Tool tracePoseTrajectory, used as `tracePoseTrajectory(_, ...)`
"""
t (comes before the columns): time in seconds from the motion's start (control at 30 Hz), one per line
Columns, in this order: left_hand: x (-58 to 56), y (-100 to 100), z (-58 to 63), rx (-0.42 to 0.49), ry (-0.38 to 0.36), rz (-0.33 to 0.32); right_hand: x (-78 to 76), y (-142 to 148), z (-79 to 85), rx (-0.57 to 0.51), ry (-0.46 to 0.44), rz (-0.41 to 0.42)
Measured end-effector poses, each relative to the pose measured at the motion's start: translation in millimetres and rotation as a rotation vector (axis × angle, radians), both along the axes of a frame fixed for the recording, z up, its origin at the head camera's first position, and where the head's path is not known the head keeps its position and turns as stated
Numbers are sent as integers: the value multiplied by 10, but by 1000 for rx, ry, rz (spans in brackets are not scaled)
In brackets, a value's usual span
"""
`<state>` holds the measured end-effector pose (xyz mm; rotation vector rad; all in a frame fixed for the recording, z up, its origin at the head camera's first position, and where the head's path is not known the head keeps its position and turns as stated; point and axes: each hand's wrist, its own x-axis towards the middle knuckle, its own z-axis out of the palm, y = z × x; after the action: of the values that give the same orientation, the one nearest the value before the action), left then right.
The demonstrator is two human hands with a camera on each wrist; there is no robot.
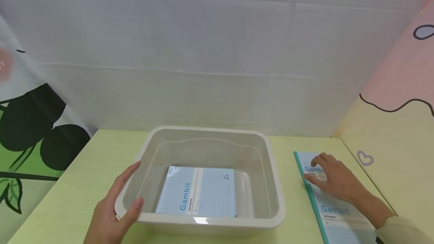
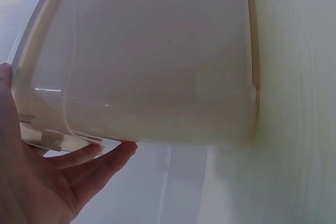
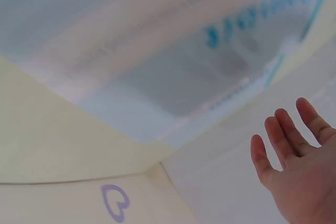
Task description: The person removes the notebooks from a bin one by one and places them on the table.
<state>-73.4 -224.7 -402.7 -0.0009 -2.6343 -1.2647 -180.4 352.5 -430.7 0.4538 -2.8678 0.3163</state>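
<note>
A pale grey plastic basin [image 1: 271,161] stands in the middle of the table. My left hand [image 1: 113,208] grips its near left corner, thumb at the rim and fingers on the outer wall. From the left wrist, the left hand [image 2: 58,177] shows against the basin's outer side [image 2: 157,61]. Inside the basin lies a light blue notebook [image 1: 213,191] marked "Gambit". My right hand [image 1: 339,178] hovers over the notebooks at the right, holding nothing, its thumb and fingers apart. Beneath it, one teal-spined notebook [image 1: 303,157] lies beyond a nearer one [image 1: 333,217]; the hand and forearm partly hide them.
The pale yellow-green table [image 1: 74,199] backs onto a white cloth wall [image 1: 217,48]. At the right, close beside the notebooks, rises a pink and cream side wall [image 1: 400,153] with a purple heart. A printed panel [image 1: 30,131] borders the left side.
</note>
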Motion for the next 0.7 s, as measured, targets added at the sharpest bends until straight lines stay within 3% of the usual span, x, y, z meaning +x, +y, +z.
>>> tracePoseTrajectory(0.33,-27,-2,-2,15,-62,-3,-250,-280,466,-77,181,102)
tracePoseTrajectory(0.7,-37,-1,3,24,-86,-4,-385,-799,919,-107,215,215)
